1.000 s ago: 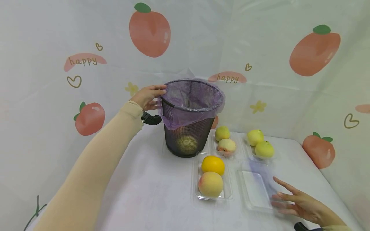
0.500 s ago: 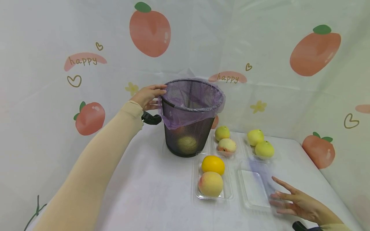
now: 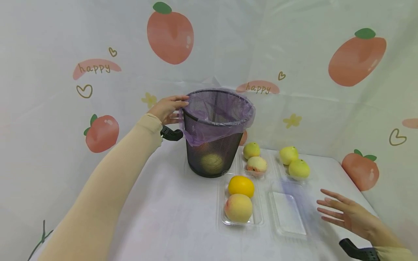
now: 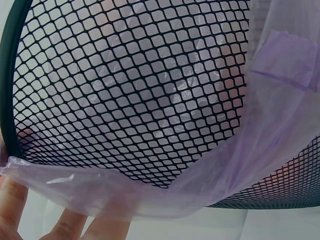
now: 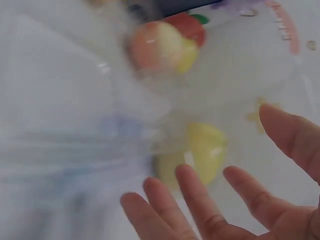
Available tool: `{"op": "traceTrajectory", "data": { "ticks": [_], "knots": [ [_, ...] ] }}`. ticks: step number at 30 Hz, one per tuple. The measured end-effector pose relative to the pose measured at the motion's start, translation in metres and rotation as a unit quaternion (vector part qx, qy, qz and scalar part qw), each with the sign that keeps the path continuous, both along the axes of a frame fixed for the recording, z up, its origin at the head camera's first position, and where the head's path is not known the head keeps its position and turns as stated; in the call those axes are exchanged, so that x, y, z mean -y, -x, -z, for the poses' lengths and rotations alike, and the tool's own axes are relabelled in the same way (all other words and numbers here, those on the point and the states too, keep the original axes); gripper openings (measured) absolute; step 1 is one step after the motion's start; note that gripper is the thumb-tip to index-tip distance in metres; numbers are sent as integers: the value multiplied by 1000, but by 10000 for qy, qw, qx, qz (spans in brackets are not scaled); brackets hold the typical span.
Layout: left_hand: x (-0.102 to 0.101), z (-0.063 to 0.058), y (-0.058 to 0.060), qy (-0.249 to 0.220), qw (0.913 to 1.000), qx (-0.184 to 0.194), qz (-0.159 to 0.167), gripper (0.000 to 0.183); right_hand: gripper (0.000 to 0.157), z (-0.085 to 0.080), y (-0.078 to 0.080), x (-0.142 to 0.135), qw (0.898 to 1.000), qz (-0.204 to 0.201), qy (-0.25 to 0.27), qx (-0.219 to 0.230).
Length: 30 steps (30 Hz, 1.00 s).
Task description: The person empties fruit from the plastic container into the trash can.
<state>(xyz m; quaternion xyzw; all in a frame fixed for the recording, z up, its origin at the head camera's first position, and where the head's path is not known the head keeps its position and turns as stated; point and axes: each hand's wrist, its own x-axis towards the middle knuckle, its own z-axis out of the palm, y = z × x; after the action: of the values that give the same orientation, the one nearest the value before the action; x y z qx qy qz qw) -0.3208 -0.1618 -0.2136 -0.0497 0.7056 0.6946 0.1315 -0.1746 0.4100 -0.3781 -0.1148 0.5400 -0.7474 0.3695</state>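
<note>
At the back, a black mesh wastebasket [image 3: 209, 152] stands lined with a purple plastic bag [image 3: 209, 134]; a yellowish round fruit [image 3: 211, 164] shows through its mesh. My left hand [image 3: 168, 108] grips the basket's left rim over the bag. In the left wrist view, some fingers [image 4: 107, 225] lie outside under the bag film. My right hand [image 3: 349, 215] holds nothing, its fingers apart, to the right of a clear plastic container [image 3: 289, 214] with no fruit in it. The right wrist view is blurred at left, where clear plastic fills much of it.
Before the basket, a clear container [image 3: 258, 217] holds an orange-yellow fruit [image 3: 241, 186] and a peach [image 3: 238, 208]. Behind it, another holds a green fruit [image 3: 251, 150] and a pale reddish one [image 3: 256, 165]. Two yellow-green fruits [image 3: 298, 169] sit in a container at back right.
My right hand has drawn away from the right edge of the container without fruit, moving rightward and slightly up in the head view. My left hand and the wastebasket have stayed put.
</note>
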Motion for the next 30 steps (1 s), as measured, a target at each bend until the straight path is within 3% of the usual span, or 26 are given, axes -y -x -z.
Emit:
{"op": "traceTrajectory", "data": {
  "ticks": [5, 9, 12, 17, 21, 24, 30],
  "knots": [
    [0, 0, 0, -16, 10000, -3, -46, 49, 55, -28, 8, 16, 9925, 109, 1136, -441],
    [-1, 0, -1, 6, 10000, -17, -55, 48, 55, -41, 10, 45, 9872, -96, 1461, -627],
    [-1, -1, -1, 11, 10000, -12, -48, 48, 52, -42, 11, 69, 9903, -194, 1085, -844],
    [0, 0, -1, 6, 10000, -4, -30, 49, 38, -35, 11, 107, 9942, 107, -488, -953],
    [0, 0, -1, -15, 10000, 5, -22, 49, 50, -27, 12, 131, 9854, 237, -1468, -832],
    [0, 0, 0, -46, 10000, 16, -2, 49, 64, -22, 13, 144, 9822, 190, -1712, -753],
    [0, 1, 0, -50, 10000, -17, 25, 49, 76, -16, 17, 162, 9807, 168, -1882, -503]
  ]
}}
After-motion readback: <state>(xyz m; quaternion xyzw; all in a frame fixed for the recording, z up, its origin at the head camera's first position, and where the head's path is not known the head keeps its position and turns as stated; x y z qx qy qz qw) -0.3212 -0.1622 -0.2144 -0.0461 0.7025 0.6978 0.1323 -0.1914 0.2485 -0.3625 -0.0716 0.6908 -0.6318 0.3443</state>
